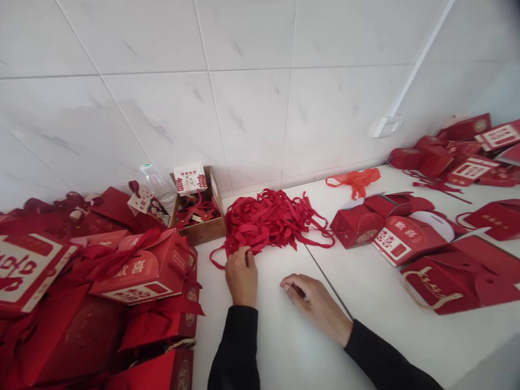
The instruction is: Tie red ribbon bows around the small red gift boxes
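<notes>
A tangled heap of red ribbons [270, 219] lies on the white table against the wall. My left hand [242, 275] reaches to its near left edge, the fingers closed on a red ribbon there; the fingertips are partly hidden. Lower and to the right, my right hand [314, 303] hovers above or rests on the table, apart from the heap. Its fingers are curled together, and nothing shows in them. A ribbon loop [217, 258] sticks out just left of my left hand.
Red gift boxes [142, 271] are stacked at the left, many tied with ribbon. Behind them stand a cardboard box [203, 230] with cards and a clear bottle [156, 187]. More red boxes [410, 238] and an orange plastic bag [357, 181] lie at the right. A seam crosses the table.
</notes>
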Motion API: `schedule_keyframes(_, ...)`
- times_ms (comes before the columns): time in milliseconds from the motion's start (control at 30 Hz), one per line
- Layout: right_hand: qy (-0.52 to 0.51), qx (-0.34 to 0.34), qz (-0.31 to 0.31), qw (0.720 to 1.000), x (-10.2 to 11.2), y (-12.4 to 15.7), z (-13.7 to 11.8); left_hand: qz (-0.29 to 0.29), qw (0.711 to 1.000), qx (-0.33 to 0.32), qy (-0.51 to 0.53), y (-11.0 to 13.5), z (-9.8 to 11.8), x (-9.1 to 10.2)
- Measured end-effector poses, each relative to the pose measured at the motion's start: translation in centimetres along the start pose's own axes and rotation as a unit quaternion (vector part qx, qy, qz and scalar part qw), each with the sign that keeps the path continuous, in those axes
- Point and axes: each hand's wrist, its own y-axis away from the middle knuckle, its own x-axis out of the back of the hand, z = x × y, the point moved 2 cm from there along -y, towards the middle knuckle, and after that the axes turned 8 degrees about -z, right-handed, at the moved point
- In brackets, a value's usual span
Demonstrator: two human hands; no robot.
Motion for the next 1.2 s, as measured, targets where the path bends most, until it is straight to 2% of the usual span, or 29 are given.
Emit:
schedule_keyframes(100, 0.028, 0.003, 0.031, 0.999, 0.2, 0.2, -0.1, 0.051, 0.998, -0.020, 0.035, 1.0, 0.9, 0.6)
schedule_keyframes(167, 0.065, -0.009, 0.091, 0.994, 1.6, 0.3, 0.3, 0.091, 0.993, -0.033, 0.069, 2.3, 1.8, 1.2)
schedule_keyframes(233, 0.118, -0.028, 0.179, 0.976, 4.5, 0.4, 1.1, 0.127, 0.986, -0.046, 0.102, 3.8, 2.8, 1.9)
schedule_keyframes(300, 0.180, -0.048, 0.261, 0.947, 8.4, 0.6, 2.2, 0.148, 0.979, -0.053, 0.128, 5.0, 3.5, 2.4)
schedule_keyframes(367, 0.243, -0.061, 0.309, 0.917, 12.5, 0.6, 3.4, 0.146, 0.974, -0.057, 0.163, 5.7, 3.8, 2.7)
schedule_keyframes(467, 0.318, -0.074, 0.307, 0.894, 16.8, 0.5, 5.0, 0.135, 0.967, -0.037, 0.214, 6.0, 3.8, 2.8)
schedule_keyframes(567, 0.366, -0.078, 0.253, 0.892, 18.3, 0.3, 6.1, 0.135, 0.965, 0.013, 0.225, 6.1, 3.6, 2.6)
schedule_keyframes(767, 0.409, -0.063, 0.208, 0.887, 18.3, -0.3, 6.0, 0.080, 0.963, 0.092, 0.242, 6.9, 3.4, 2.2)
schedule_keyframes(900, 0.406, -0.021, 0.199, 0.892, 18.1, -0.2, 3.8, 0.078, 0.958, 0.113, 0.251, 7.5, 3.2, 2.4)
schedule_keyframes(967, 0.399, 0.000, 0.206, 0.893, 17.3, 0.4, 2.1, 0.088, 0.956, 0.118, 0.253, 7.6, 3.0, 2.5)
schedule_keyframes(1067, 0.387, 0.044, 0.177, 0.904, 14.4, 1.7, -1.0, 0.110, 0.952, 0.121, 0.258, 7.4, 3.0, 2.9)
schedule_keyframes(1133, 0.366, 0.082, 0.118, 0.919, 11.5, 2.7, -3.1, 0.131, 0.949, 0.117, 0.263, 7.0, 3.5, 3.5)
schedule_keyframes(1200, 0.311, 0.121, 0.034, 0.942, 8.4, 3.6, -5.1, 0.162, 0.945, 0.099, 0.268, 6.5, 4.3, 4.4)
